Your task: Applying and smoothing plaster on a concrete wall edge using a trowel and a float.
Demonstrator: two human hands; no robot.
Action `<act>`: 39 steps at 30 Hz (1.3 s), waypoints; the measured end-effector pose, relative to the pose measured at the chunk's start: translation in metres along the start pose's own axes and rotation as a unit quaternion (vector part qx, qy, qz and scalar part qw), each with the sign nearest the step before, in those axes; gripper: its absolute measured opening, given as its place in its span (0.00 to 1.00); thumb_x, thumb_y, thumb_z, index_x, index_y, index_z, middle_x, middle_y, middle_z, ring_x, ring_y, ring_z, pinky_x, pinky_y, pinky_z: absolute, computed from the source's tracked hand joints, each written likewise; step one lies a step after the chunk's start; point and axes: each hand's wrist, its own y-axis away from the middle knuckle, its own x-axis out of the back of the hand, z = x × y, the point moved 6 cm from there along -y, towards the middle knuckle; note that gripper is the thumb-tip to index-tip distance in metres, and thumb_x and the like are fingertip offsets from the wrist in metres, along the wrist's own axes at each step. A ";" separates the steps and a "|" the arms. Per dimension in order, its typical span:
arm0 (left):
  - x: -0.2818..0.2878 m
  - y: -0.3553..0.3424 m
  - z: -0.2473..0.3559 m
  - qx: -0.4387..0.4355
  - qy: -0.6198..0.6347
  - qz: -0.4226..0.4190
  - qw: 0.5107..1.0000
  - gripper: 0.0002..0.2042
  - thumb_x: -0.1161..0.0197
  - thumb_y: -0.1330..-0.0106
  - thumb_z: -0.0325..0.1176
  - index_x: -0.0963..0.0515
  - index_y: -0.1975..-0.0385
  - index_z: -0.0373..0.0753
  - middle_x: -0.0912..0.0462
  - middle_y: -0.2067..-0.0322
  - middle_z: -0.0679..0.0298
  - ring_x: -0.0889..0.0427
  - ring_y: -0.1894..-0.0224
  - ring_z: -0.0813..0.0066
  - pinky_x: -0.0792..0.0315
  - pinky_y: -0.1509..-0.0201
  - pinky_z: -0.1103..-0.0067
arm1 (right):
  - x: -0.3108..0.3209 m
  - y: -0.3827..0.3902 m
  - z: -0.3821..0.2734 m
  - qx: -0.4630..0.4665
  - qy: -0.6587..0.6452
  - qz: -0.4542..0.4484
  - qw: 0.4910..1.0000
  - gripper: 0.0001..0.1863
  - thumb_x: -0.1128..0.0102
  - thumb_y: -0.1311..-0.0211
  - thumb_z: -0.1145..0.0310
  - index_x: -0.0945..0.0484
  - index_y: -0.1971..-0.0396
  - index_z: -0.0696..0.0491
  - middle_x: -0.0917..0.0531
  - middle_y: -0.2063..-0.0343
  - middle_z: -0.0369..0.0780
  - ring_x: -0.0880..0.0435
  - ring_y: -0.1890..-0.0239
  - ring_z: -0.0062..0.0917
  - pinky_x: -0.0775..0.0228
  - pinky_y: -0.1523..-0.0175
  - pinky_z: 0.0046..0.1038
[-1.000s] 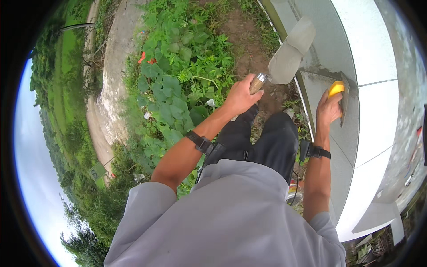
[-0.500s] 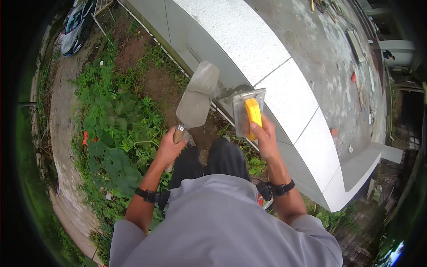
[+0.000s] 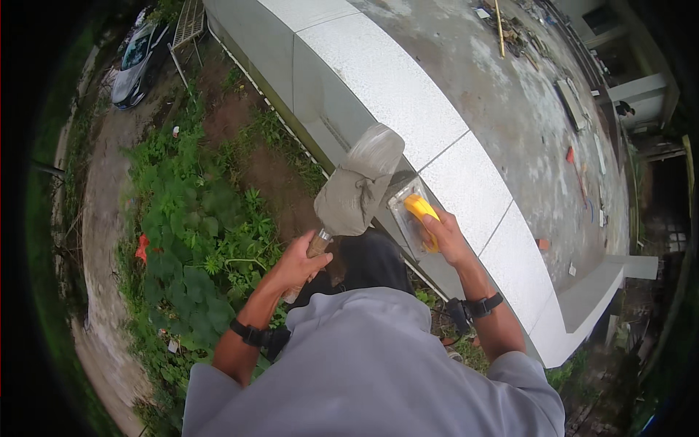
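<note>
My left hand (image 3: 300,264) is closed around the wooden handle of a wide-bladed trowel (image 3: 378,149). A thick heap of grey mortar (image 3: 346,202) lies on the lower part of its blade. In my right hand (image 3: 448,237) is a plastering float, gripped by its yellow handle (image 3: 420,207). The float's plate is tilted close to the side face of a low wall (image 3: 309,87), by a dark damp-looking patch under the coping. Whether the plate touches the wall, I cannot tell. The trowel's tip overlaps the wall in view.
White coping slabs (image 3: 393,65) top the curving wall. Beyond it lies a concrete yard (image 3: 466,84) with planks and debris. Leafy plants (image 3: 182,240) and bare soil border the wall's left side. Farther left are a dirt path (image 3: 102,240), a parked car (image 3: 136,65) and a metal rack (image 3: 191,22).
The trowel has shifted right, and its mortar now shows as a rough heap. The float has moved slightly right and down and tilted. My view has shifted, and I stand closer to the wall.
</note>
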 end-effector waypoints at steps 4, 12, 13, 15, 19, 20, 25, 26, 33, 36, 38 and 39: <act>0.018 0.004 0.016 0.009 -0.053 0.042 0.998 0.25 0.34 0.37 0.33 0.32 0.43 0.32 0.26 0.76 0.67 0.30 0.81 0.84 0.34 0.79 0.81 | 0.000 0.007 -0.040 0.059 0.053 0.024 0.997 0.18 0.48 0.27 0.56 0.27 0.53 0.56 0.27 0.79 0.31 0.29 0.76 0.16 0.36 0.68 0.23; 0.019 -0.004 0.031 -0.007 -0.173 0.054 0.983 0.25 0.33 0.41 0.35 0.31 0.45 0.33 0.20 0.70 0.53 0.21 0.69 0.61 0.28 0.65 0.68 | -0.028 -0.050 -0.080 0.132 0.302 -0.060 0.942 0.23 0.41 0.34 0.51 0.32 0.56 0.56 0.24 0.74 0.47 0.23 0.70 0.45 0.33 0.62 0.39; 0.018 -0.006 0.039 -0.065 -0.230 0.067 0.969 0.25 0.33 0.42 0.35 0.31 0.47 0.33 0.20 0.70 0.49 0.21 0.67 0.53 0.28 0.63 0.65 | -0.030 -0.060 -0.077 0.122 0.323 -0.071 0.936 0.22 0.42 0.34 0.51 0.32 0.57 0.55 0.24 0.73 0.48 0.23 0.69 0.45 0.33 0.62 0.39; 0.021 -0.011 0.039 -0.064 -0.239 0.078 0.966 0.24 0.34 0.43 0.35 0.30 0.48 0.34 0.21 0.70 0.47 0.21 0.67 0.49 0.28 0.63 0.64 | -0.028 -0.075 -0.073 0.117 0.330 -0.078 0.934 0.21 0.43 0.33 0.51 0.32 0.59 0.55 0.23 0.73 0.48 0.22 0.69 0.46 0.33 0.63 0.39; 0.037 -0.024 0.036 0.010 -0.264 0.082 0.961 0.22 0.33 0.42 0.35 0.29 0.50 0.34 0.21 0.70 0.51 0.21 0.68 0.56 0.29 0.63 0.66 | -0.016 -0.127 -0.077 0.105 0.304 -0.042 0.946 0.20 0.44 0.33 0.52 0.32 0.58 0.56 0.24 0.77 0.46 0.22 0.73 0.42 0.33 0.66 0.39; 0.041 -0.025 0.038 0.007 -0.252 0.090 0.963 0.22 0.33 0.42 0.35 0.29 0.50 0.34 0.21 0.70 0.51 0.21 0.68 0.56 0.29 0.63 0.66 | -0.010 -0.144 -0.078 0.072 0.289 -0.024 0.954 0.20 0.45 0.32 0.53 0.32 0.58 0.56 0.24 0.77 0.45 0.22 0.74 0.39 0.33 0.66 0.39; 0.064 -0.013 0.035 -0.014 -0.163 0.197 0.967 0.20 0.35 0.43 0.33 0.28 0.51 0.34 0.20 0.68 0.49 0.21 0.67 0.53 0.28 0.61 0.67 | -0.005 -0.241 -0.108 0.062 0.246 -0.020 0.967 0.17 0.47 0.30 0.55 0.31 0.60 0.55 0.26 0.78 0.38 0.26 0.78 0.22 0.34 0.71 0.28; 0.067 -0.007 0.031 -0.005 -0.144 0.217 0.965 0.20 0.34 0.42 0.32 0.28 0.51 0.34 0.20 0.68 0.53 0.21 0.67 0.60 0.27 0.60 0.69 | -0.006 -0.263 -0.118 0.069 0.200 -0.021 0.977 0.15 0.48 0.29 0.56 0.30 0.61 0.54 0.27 0.80 0.33 0.29 0.80 0.15 0.35 0.73 0.24; 0.065 0.037 -0.013 0.032 -0.022 0.334 0.942 0.19 0.33 0.43 0.33 0.28 0.54 0.34 0.24 0.71 0.59 0.28 0.71 0.68 0.30 0.64 0.72 | -0.034 -0.399 -0.157 0.030 0.041 -0.102 0.994 0.15 0.49 0.30 0.58 0.30 0.61 0.57 0.19 0.71 0.44 0.18 0.74 0.25 0.24 0.67 0.28; 0.059 0.050 -0.038 0.078 0.004 0.358 0.931 0.18 0.33 0.43 0.32 0.28 0.55 0.34 0.25 0.73 0.58 0.30 0.72 0.69 0.30 0.65 0.72 | -0.050 -0.449 -0.160 0.052 0.108 -0.096 0.988 0.19 0.49 0.30 0.56 0.29 0.59 0.60 0.18 0.72 0.46 0.18 0.77 0.27 0.23 0.68 0.28; 0.055 0.057 -0.053 0.095 -0.007 0.386 0.918 0.16 0.33 0.44 0.31 0.29 0.58 0.34 0.27 0.74 0.58 0.31 0.74 0.70 0.31 0.67 0.72 | -0.057 -0.482 -0.161 0.062 0.176 -0.068 0.980 0.21 0.48 0.31 0.54 0.27 0.59 0.61 0.19 0.76 0.43 0.21 0.81 0.25 0.26 0.72 0.27; 0.052 0.059 -0.061 0.099 0.004 0.391 0.915 0.16 0.33 0.44 0.31 0.29 0.58 0.34 0.27 0.74 0.58 0.31 0.74 0.70 0.31 0.67 0.72 | -0.064 -0.497 -0.161 0.063 0.179 -0.083 0.978 0.21 0.48 0.31 0.54 0.27 0.59 0.61 0.19 0.76 0.43 0.21 0.81 0.25 0.26 0.72 0.27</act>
